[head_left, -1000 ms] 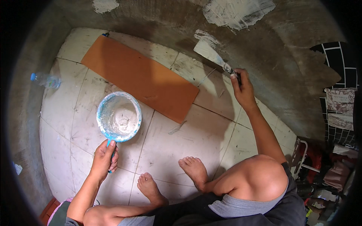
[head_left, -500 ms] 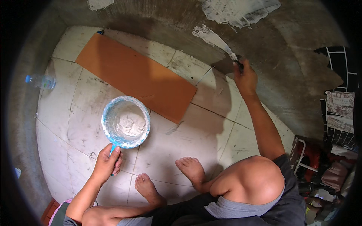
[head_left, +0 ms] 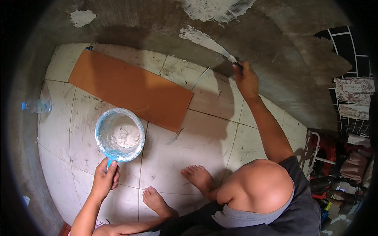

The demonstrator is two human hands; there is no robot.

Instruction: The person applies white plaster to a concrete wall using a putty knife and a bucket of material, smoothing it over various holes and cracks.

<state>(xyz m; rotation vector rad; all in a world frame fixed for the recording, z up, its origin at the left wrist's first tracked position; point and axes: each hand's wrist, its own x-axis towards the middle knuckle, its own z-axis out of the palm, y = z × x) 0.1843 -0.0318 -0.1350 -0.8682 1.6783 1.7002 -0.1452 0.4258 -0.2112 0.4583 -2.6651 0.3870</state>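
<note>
My left hand (head_left: 105, 180) is closed around the blue handle of a round plastic dipper (head_left: 99, 138), held above the floor. White putty (head_left: 126, 135) lies inside the dipper and is smeared over its rim and walls. My right hand (head_left: 248, 82) grips the dark handle of a putty knife (head_left: 231, 57), its blade coated white and against the lower part of the wall. A streak of white putty (head_left: 199, 38) runs from the blade up and left along the wall. Where blade ends and streak begins is hard to tell.
A brown-orange board (head_left: 132, 87) lies on the tiled floor (head_left: 197, 147) beyond the dipper. Putty patches (head_left: 218, 8) mark the grey wall (head_left: 271, 51). A plastic bottle (head_left: 37, 106) is at the left wall; a white metal rack (head_left: 315, 151) and clutter stand at right. My bare feet (head_left: 199, 177) are below.
The whole view has shifted, so floor things appear lower and further left. My right hand has moved slightly right relative to the putty streak, which looks longer. The dipper stays in my left hand.
</note>
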